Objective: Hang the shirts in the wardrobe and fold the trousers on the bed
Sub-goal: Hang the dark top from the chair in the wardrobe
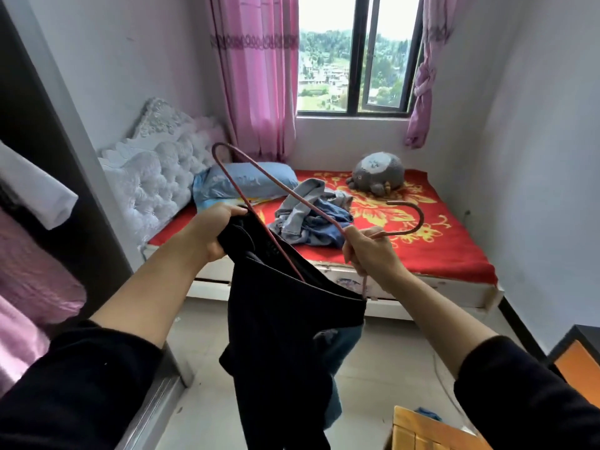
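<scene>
Wire hanger (402,203), thin, reddish, half inside limp black shirt (285,319)

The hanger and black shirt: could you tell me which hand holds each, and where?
Right hand grips the hanger just below its hook; left hand grips the black shirt at its top edge.

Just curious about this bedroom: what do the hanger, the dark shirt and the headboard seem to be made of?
Hanger: thin bent wire, probably metal under a dull reddish coating. Dark shirt: soft matte black fabric, drooping in folds from the left hand. Headboard: white button-tufted padding with a slight sheen, possibly faux leather.
</scene>
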`<move>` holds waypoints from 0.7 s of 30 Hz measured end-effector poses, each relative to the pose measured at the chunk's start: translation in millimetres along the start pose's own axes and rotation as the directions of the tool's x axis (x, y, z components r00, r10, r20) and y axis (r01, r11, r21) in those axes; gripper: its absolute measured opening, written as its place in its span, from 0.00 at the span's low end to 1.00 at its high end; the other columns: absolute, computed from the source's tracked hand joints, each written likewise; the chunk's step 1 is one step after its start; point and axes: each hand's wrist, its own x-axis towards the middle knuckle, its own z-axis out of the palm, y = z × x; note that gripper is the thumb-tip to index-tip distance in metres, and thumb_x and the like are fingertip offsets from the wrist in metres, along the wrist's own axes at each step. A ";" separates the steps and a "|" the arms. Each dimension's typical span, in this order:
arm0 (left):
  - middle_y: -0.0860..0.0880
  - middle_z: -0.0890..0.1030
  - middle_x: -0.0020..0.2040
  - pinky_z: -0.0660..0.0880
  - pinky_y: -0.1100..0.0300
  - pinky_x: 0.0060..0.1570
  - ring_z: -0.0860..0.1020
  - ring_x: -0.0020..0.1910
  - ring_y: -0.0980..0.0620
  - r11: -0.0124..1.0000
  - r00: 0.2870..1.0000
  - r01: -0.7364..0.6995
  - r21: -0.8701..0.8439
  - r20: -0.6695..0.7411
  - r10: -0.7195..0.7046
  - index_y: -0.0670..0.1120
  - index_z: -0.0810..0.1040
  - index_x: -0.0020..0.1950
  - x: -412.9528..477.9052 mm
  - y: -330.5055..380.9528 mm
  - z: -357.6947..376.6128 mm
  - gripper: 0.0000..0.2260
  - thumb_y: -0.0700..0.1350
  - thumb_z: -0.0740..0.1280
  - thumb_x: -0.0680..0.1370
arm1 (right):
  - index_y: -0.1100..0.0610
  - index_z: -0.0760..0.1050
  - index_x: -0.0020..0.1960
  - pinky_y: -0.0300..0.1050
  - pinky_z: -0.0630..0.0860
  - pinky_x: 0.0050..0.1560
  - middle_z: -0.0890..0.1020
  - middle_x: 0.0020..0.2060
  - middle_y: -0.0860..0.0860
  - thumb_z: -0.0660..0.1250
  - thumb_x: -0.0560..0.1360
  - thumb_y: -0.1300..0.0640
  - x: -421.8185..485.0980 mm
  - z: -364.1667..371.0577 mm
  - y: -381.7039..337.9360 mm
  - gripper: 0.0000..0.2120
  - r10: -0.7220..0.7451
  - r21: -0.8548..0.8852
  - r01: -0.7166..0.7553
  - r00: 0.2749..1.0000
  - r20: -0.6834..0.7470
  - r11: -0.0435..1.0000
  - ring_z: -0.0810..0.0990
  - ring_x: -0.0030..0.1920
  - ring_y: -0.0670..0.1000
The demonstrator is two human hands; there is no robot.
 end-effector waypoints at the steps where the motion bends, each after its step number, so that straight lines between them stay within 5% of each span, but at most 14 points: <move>1: 0.44 0.78 0.38 0.77 0.59 0.35 0.79 0.34 0.49 1.000 0.999 -0.011 0.029 -0.039 0.012 0.41 0.76 0.43 0.1 -2.3 -4.8 0.10 0.38 0.57 0.80 | 0.60 0.73 0.23 0.37 0.60 0.23 0.66 0.18 0.54 0.57 0.78 0.57 2.5 -3.4 1.3 0.25 0.002 -0.045 -0.001 0.999 0.037 0.999 0.62 0.18 0.49; 6: 0.43 0.79 0.37 0.74 0.58 0.33 0.78 0.33 0.48 0.989 0.969 -0.049 0.143 -0.233 0.082 0.40 0.78 0.46 0.5 -14.6 -29.5 0.06 0.35 0.62 0.76 | 0.62 0.75 0.24 0.38 0.62 0.23 0.69 0.21 0.58 0.59 0.76 0.57 6.0 -11.2 8.0 0.23 -0.021 -0.302 0.063 0.990 0.139 0.951 0.65 0.21 0.52; 9: 0.46 0.77 0.28 0.71 0.59 0.31 0.75 0.29 0.49 0.985 0.940 -0.061 0.164 -0.324 0.112 0.42 0.77 0.38 0.9 -21.6 -42.1 0.09 0.33 0.63 0.75 | 0.64 0.75 0.25 0.40 0.61 0.25 0.68 0.22 0.58 0.60 0.76 0.56 4.4 -12.9 10.2 0.23 -0.013 -0.374 0.089 0.980 0.200 0.923 0.65 0.23 0.53; 12: 0.44 0.77 0.35 0.72 0.60 0.32 0.74 0.32 0.49 0.964 0.885 -0.086 0.252 -0.425 0.190 0.46 0.77 0.35 4.6 -32.9 -53.2 0.12 0.32 0.65 0.74 | 0.64 0.75 0.25 0.40 0.62 0.25 0.69 0.21 0.56 0.60 0.76 0.56 5.9 -8.0 5.1 0.23 -0.022 -0.443 0.140 0.965 0.261 0.886 0.66 0.23 0.51; 16: 0.47 0.83 0.43 0.78 0.58 0.46 0.80 0.43 0.46 0.771 0.756 -0.009 0.637 -0.500 0.423 0.50 0.83 0.41 5.4 -47.3 -69.8 0.12 0.34 0.66 0.71 | 0.64 0.76 0.26 0.42 0.64 0.26 0.71 0.20 0.54 0.59 0.76 0.52 11.0 -1.3 -2.9 0.24 0.007 -0.521 0.161 0.952 0.305 0.838 0.66 0.22 0.51; 21: 0.44 0.82 0.52 0.74 0.53 0.50 0.78 0.53 0.40 0.480 0.757 0.070 0.875 -0.359 0.545 0.47 0.83 0.47 -0.7 -51.9 -86.9 0.16 0.31 0.62 0.69 | 0.63 0.77 0.26 0.38 0.68 0.27 0.74 0.21 0.52 0.60 0.76 0.52 6.7 12.4 -10.1 0.24 0.076 -0.657 0.183 0.935 0.345 0.732 0.69 0.21 0.45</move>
